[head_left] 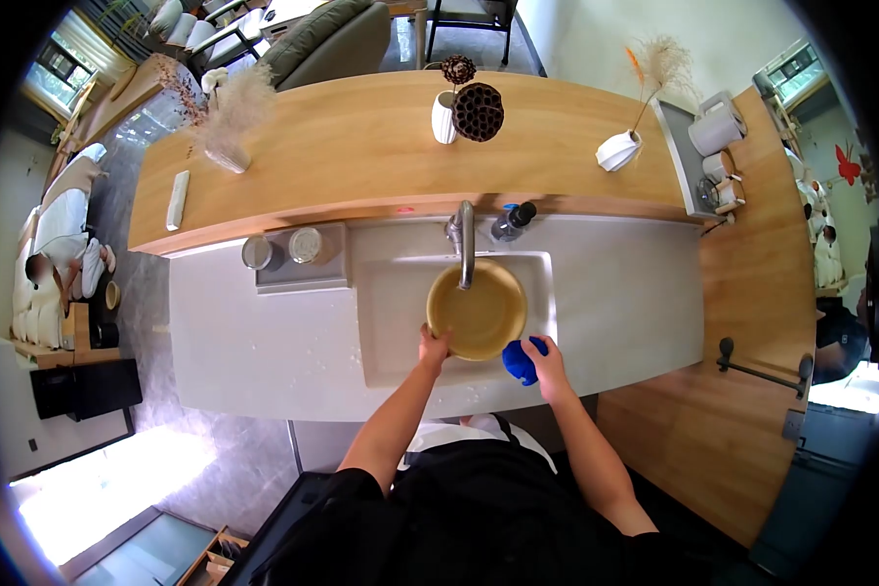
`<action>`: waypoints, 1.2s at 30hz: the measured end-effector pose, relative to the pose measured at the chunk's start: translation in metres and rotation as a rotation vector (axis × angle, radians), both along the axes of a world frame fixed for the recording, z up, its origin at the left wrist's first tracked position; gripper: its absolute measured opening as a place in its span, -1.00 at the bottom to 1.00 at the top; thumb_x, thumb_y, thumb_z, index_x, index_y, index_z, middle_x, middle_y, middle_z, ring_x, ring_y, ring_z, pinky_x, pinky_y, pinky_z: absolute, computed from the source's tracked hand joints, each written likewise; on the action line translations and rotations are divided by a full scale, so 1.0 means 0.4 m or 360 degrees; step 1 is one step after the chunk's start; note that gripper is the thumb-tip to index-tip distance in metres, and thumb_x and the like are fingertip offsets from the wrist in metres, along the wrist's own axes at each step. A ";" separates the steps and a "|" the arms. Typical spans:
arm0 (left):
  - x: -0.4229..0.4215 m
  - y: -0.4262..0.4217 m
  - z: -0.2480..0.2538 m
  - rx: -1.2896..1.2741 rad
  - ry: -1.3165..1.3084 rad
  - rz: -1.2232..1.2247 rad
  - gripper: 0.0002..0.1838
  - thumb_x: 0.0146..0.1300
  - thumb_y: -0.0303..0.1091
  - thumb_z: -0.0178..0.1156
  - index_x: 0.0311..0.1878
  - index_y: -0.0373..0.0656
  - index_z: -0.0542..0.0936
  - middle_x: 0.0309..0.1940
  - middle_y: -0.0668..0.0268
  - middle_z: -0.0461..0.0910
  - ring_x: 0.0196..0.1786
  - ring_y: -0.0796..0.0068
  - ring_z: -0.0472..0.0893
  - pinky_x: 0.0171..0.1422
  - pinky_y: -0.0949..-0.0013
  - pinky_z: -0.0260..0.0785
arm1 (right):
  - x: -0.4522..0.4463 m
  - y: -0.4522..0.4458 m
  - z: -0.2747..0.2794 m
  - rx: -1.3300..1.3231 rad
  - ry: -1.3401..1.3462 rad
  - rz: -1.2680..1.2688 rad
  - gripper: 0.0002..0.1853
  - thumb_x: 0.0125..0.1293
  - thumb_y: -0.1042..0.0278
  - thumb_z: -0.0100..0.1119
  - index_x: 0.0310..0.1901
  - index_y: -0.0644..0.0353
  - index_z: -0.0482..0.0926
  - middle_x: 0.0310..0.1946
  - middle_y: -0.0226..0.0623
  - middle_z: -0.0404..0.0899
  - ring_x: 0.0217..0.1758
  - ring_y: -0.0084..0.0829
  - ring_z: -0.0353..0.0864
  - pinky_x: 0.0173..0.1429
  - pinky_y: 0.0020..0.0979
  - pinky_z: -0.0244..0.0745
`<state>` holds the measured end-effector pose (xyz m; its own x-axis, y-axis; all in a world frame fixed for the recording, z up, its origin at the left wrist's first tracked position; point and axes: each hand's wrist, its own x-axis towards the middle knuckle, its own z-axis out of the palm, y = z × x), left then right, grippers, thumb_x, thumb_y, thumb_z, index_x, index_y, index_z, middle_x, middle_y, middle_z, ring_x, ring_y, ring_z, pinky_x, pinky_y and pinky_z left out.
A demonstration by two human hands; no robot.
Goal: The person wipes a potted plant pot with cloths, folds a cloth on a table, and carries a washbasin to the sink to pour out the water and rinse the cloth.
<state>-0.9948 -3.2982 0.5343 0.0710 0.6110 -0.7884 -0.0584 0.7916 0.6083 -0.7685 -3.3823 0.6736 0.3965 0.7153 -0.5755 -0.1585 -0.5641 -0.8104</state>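
A round yellow-tan basin [477, 311] sits in the white sink [391, 342], under the metal faucet [467, 244]. My left hand [436, 346] grips the basin's rim at its lower left. A bright blue cloth [523, 362] is bunched in my right hand [550, 362], by the basin's lower right rim. Whether the cloth touches the basin I cannot tell. The inside of the basin looks plain yellow, and water in it cannot be made out.
Behind the faucet stands a dark pump bottle [514, 223]. Left of the sink, a grey tray [313, 269] holds jars. Vases with dried plants, including a white vase [444, 117], line the raised wooden counter [352, 146]. A person [63, 249] sits far left.
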 end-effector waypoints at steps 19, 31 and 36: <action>0.016 0.236 0.237 0.0003 -0.0718 0.0280 -0.49 0.44 0.11 0.15 0.24 -0.06 0.49 0.02 0.24 0.64 0.08 0.23 0.62 0.08 0.06 0.55 | -0.215 0.345 -0.132 0.0373 0.0687 0.0411 -0.51 0.30 0.33 0.29 0.24 0.20 0.46 0.00 -0.18 0.57 0.09 -0.29 0.57 0.25 -0.30 0.44; 0.114 0.114 0.155 -0.0036 -0.0715 0.0430 -0.60 0.58 -0.05 -0.14 0.22 -0.11 0.47 0.08 0.23 0.56 0.11 0.24 0.59 0.16 -0.02 0.53 | -0.215 0.437 -0.264 -0.0144 0.0360 0.0060 -0.78 0.34 0.34 0.13 -0.14 0.25 0.71 -0.34 -0.32 0.67 -0.33 -0.49 0.57 -0.23 -0.36 0.46; 0.073 0.180 0.235 -0.0085 -0.0383 0.0505 -0.57 0.51 -0.02 0.06 0.23 -0.13 0.44 0.03 0.25 0.55 0.02 0.30 0.59 0.01 0.08 0.57 | -0.197 0.437 -0.207 -0.0066 0.0775 0.0221 -0.80 0.40 0.28 0.09 -0.17 0.18 0.65 -0.32 -0.35 0.61 -0.27 -0.48 0.57 -0.18 -0.36 0.46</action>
